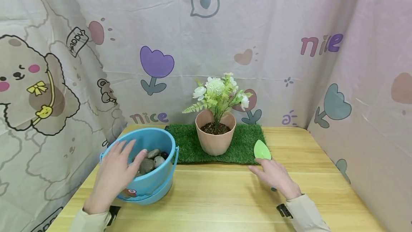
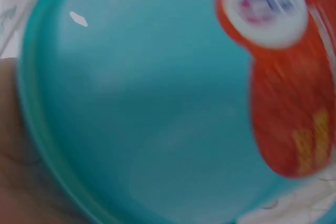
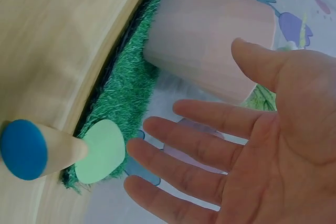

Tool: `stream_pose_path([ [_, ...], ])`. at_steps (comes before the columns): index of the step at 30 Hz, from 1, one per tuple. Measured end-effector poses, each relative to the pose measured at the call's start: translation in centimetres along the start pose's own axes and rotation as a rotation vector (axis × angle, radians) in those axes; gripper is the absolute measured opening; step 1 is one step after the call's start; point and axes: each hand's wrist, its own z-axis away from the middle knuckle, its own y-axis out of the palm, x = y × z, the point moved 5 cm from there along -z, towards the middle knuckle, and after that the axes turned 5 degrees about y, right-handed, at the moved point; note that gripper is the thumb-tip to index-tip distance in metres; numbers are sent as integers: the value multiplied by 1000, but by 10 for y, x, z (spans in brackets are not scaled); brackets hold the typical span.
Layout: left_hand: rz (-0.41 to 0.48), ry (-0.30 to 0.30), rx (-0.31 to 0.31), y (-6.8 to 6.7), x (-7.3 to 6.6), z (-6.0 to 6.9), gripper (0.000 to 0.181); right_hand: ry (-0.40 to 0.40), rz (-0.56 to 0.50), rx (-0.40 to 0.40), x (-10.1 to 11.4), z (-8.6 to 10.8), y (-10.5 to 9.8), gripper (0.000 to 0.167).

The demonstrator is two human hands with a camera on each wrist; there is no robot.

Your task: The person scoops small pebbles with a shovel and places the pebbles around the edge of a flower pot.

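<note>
My left hand [image 1: 114, 174] hovers at the near-left rim of a blue bucket [image 1: 157, 185], its fingers spread over the opening. Inside the bucket lie several grey and dark stones [image 1: 147, 166]. In the left wrist view the bucket wall [image 2: 157, 108] fills most of the picture, with a red label [image 2: 294, 114]. Fingers apart and palm bare, my right hand [image 1: 275, 176] is above the table beside a toy trowel. The trowel has a light green leaf-shaped blade [image 3: 101, 151], a pale handle [image 3: 63, 149] and a blue end [image 3: 23, 149].
A pink pot [image 1: 215, 140] with white flowers [image 1: 215, 87] and dark soil stands on a green artificial grass mat [image 1: 246, 142] at the table's back. Printed cloth [image 1: 206, 38] hangs behind and along both sides of the wooden table [image 1: 209, 196].
</note>
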Motion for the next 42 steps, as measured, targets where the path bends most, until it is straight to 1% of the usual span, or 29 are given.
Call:
stream_pose_path([
  [2, 1, -31, 26, 0, 12, -2, 68, -6, 4, 4, -2, 0, 2, 56],
  [5, 5, -87, 99, 3, 30, -6, 76, -6, 18, 6, -6, 0, 3, 55],
  [8, 38, -118, 153, 6, 45, -9, 83, -4, 24, 10, -9, -1, 5, 56],
  [10, 85, -146, 185, 7, 55, -10, 87, -6, 24, 14, -11, -3, 6, 58],
  [14, 167, -206, 201, 7, 73, -12, 89, 0, 6, 22, -16, -4, 7, 58],
  [17, 264, -284, 227, 8, 87, -13, 91, 8, -10, 22, -20, -3, 7, 54],
  [20, 377, -370, 281, 13, 99, -12, 93, 18, -22, 33, -25, -4, 9, 49],
  [21, 415, -391, 300, 15, 103, -12, 93, 24, -28, 40, -27, -4, 10, 47],
  [23, 472, -413, 326, 18, 107, -12, 93, 36, -33, 55, -31, -6, 12, 44],
  [25, 520, -422, 342, 20, 110, -12, 92, 44, -32, 63, -34, -7, 14, 45],
  [28, 606, -418, 353, 23, 114, -10, 86, 43, -27, 59, -39, -8, 15, 47],
  [32, 685, -360, 354, 25, 118, -6, 69, 26, -21, 48, -42, -8, 16, 47],
  [34, 697, -320, 344, 25, 118, -4, 63, 19, -14, 38, -43, -7, 17, 49],
  [37, 723, -273, 305, 25, 119, -4, 62, 2, -9, 26, -45, -5, 18, 57],
  [39, 727, -260, 263, 26, 118, -5, 62, 0, -14, 29, -47, -5, 19, 61],
  [42, 721, -248, 192, 26, 118, -3, 63, 8, -37, 48, -51, -6, 21, 63],
])
